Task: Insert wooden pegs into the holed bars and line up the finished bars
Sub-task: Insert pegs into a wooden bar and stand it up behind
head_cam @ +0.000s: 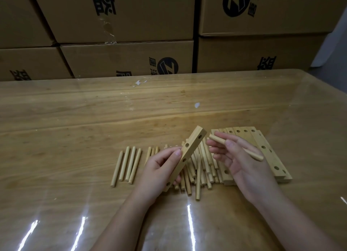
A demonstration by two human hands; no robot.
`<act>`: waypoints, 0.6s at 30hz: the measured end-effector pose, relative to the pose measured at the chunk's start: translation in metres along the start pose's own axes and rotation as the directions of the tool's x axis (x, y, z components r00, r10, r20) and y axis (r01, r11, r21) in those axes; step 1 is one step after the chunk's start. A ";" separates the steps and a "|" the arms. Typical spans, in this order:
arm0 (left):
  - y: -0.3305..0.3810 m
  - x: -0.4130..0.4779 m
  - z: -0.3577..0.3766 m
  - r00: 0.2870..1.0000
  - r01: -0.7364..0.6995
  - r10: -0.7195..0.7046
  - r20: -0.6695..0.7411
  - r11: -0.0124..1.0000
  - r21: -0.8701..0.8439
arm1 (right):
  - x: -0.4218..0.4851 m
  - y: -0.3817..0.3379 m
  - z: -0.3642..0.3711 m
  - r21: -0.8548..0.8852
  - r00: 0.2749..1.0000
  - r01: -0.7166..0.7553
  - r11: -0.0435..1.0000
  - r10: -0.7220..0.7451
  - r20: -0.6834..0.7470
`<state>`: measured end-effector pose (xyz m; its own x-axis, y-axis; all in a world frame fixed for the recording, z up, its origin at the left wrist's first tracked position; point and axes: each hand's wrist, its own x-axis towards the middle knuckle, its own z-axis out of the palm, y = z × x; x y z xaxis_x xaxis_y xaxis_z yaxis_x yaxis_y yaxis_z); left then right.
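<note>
Left grip (161, 168) held pale holed bar (191, 147), tilted; right grip (242, 160) pinched smooth peg (216, 139) just right of bar's far end.

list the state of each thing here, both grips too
left grip, holds the bar
right grip, pinches one peg
bar, lifted, tilted, visible holes empty
peg, off the table, not yet in a hole
peg heap, loose on the table
four pegs, lying side by side, apart from heap
bar stack, flat on table, holes empty
boxes, shut and stacked

Loose pegs (195, 168) lie left of stacked bars (266, 153), boxes (120, 15) behind table (75, 119).
</note>
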<state>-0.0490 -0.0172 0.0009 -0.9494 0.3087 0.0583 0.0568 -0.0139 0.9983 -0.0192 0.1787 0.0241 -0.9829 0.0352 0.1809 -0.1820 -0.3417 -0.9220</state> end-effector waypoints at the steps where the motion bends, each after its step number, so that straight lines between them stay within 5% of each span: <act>1: 0.001 0.000 0.000 1.000 0.000 0.000 0.000 1.000 0.004 | 0.000 0.001 0.000 -0.014 1.000 -0.008 1.000 0.007 -0.009; 14: 0.000 -0.001 -0.001 1.000 0.012 -0.012 -0.018 1.000 0.011 | -0.001 0.003 0.003 -0.106 0.999 0.033 0.994 -0.036 -0.020; 18: 0.000 -0.002 -0.002 1.000 0.017 -0.017 -0.023 1.000 0.021 | -0.001 0.005 0.005 -0.273 0.994 0.088 0.958 -0.101 -0.035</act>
<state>-0.0481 -0.0194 0.0009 -0.9572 0.2865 0.0419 0.0470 0.0110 0.9988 -0.0195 0.1726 0.0211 -0.9598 0.1029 0.2612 -0.2687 -0.0679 -0.9608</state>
